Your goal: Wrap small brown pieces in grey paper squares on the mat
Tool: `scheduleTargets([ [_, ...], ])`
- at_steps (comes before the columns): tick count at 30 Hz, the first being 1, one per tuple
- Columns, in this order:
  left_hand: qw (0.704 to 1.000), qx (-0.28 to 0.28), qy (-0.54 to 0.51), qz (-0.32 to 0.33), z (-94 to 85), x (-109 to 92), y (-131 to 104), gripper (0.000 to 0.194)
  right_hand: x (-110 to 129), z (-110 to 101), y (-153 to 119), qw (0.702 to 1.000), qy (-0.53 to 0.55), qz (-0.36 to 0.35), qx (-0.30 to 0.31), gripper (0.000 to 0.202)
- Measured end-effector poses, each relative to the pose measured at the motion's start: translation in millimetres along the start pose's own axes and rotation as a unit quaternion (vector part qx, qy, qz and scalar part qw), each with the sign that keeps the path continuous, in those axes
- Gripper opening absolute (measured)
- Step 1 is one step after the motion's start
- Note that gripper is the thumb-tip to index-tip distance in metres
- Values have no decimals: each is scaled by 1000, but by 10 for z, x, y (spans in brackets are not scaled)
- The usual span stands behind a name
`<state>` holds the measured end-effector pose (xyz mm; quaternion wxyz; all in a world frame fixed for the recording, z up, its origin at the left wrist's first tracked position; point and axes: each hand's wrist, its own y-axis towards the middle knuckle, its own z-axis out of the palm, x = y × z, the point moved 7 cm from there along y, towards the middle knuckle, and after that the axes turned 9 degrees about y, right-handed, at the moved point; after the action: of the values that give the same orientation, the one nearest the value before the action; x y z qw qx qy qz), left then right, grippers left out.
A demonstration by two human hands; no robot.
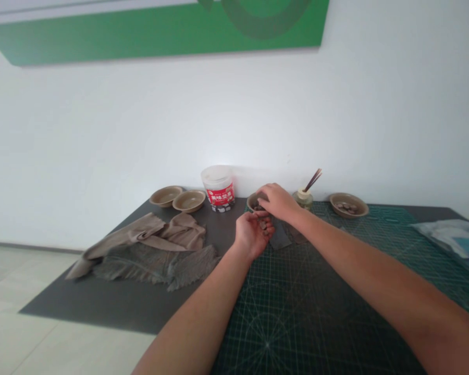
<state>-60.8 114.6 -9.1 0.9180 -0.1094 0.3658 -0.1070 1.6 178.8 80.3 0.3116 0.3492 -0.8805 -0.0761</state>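
Observation:
My left hand (253,235) is turned palm up in front of a small bowl (251,202), its fingers curled round several small brown pieces (264,226). Over that bowl, my right hand (276,202) reaches in from the right with bent fingers. Its fingertips are at the brown pieces in the bowl, close above my left hand; whether they pinch one is too small to tell. Part of the bowl is hidden behind my right hand. A dark grey cloth piece (280,237) lies just right of my left hand.
Two bowls (166,196) and a white tub with a red label (220,194) stand at the back left, crumpled cloths (148,260) before them. Behind my right forearm is a reed bottle (304,198). Farther right are a bowl of brown pieces (348,205) and a plastic bag (453,239).

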Motion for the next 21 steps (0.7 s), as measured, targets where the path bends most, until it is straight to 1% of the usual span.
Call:
scheduleTargets([
  [1, 1000, -2, -4, 3, -3, -1, 7, 13, 70, -61, -71, 1000, 5, -11, 0, 23],
  [2, 1000, -4, -8, 7, -6, -5, 15, 13, 143, -103, -151, 1000, 13, -25, 13, 21],
  [3, 1000, -6, -10, 11, -9, -9, 21, 14, 221, -121, -238, 998, 28, -48, 41, 19],
  [5, 1000, -9, -8, 13, -10, -11, 26, 19, 384, -77, -439, 982, 61, -122, 133, 22],
  [6, 1000, -8, -4, 10, -8, -7, 24, 22, 419, -55, -526, 975, 50, -143, 161, 24],
  [8, 1000, -4, 11, -5, -2, 15, 14, 28, 417, -4, -645, 970, 17, -160, 185, 20],
  [11, 999, 5, 33, -27, 7, 55, -3, 34, 329, 78, -693, 970, 8, -148, 192, 11],
  [15, 999, 11, 43, -26, 28, 68, 3, 38, 206, 118, -657, 974, 24, -111, 197, 11],
  [19, 999, 16, 33, -8, 73, 37, 0, 37, 175, 7, -614, 983, 32, -81, 160, 16],
  [21, 999, 35, 33, 5, 109, 13, -11, 36, 192, -86, -569, 989, 39, -71, 126, 16],
])
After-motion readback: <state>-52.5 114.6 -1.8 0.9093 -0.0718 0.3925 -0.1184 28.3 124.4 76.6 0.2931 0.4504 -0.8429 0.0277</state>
